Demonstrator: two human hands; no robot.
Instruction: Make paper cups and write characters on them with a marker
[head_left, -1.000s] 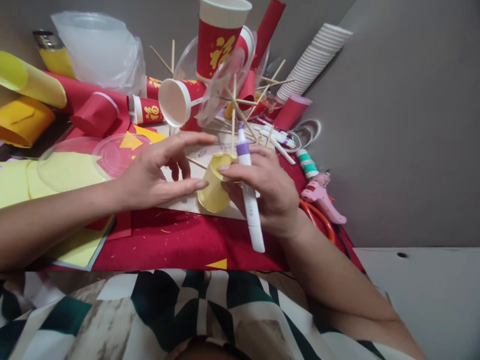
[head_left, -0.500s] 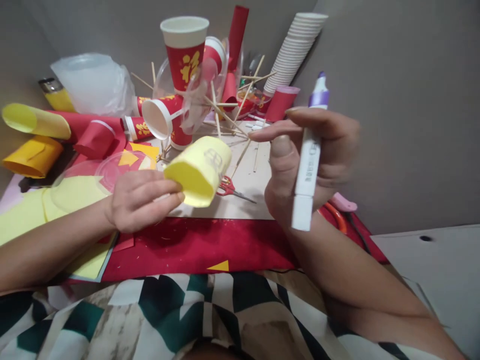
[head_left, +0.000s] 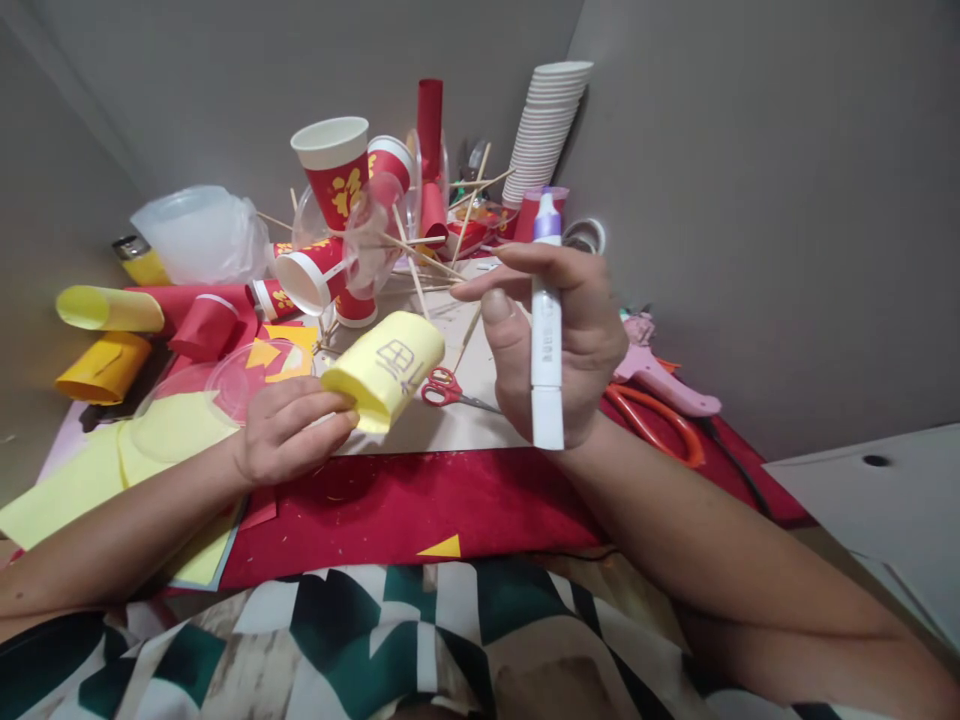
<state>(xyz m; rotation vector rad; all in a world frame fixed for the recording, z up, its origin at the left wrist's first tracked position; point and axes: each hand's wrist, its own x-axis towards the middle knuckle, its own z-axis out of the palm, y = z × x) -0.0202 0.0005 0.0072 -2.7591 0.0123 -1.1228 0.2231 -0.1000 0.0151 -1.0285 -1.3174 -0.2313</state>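
Note:
My left hand (head_left: 289, 432) is closed on the rim end of a paper cup covered in yellow paper (head_left: 386, 368), held on its side above the table, with grey marks drawn on its wall. My right hand (head_left: 559, 335) grips a white marker with a purple cap (head_left: 546, 330), held upright, cap end up, just right of the cup. Small red-handled scissors (head_left: 448, 391) lie on the pale board (head_left: 480, 400) under both hands.
A pile of red printed cups (head_left: 334, 170), wooden sticks and clear lids (head_left: 225, 375) fills the back of the table. A stack of white cups (head_left: 544, 125) leans on the wall. Yellow paper (head_left: 82, 470) lies left; a pink glue gun (head_left: 660, 365) and orange scissors (head_left: 652, 430) lie right.
My left hand took the yellow cup from my right hand and lifted it on its side. My right hand rose with the marker and turned it upright. The camera tilted up.

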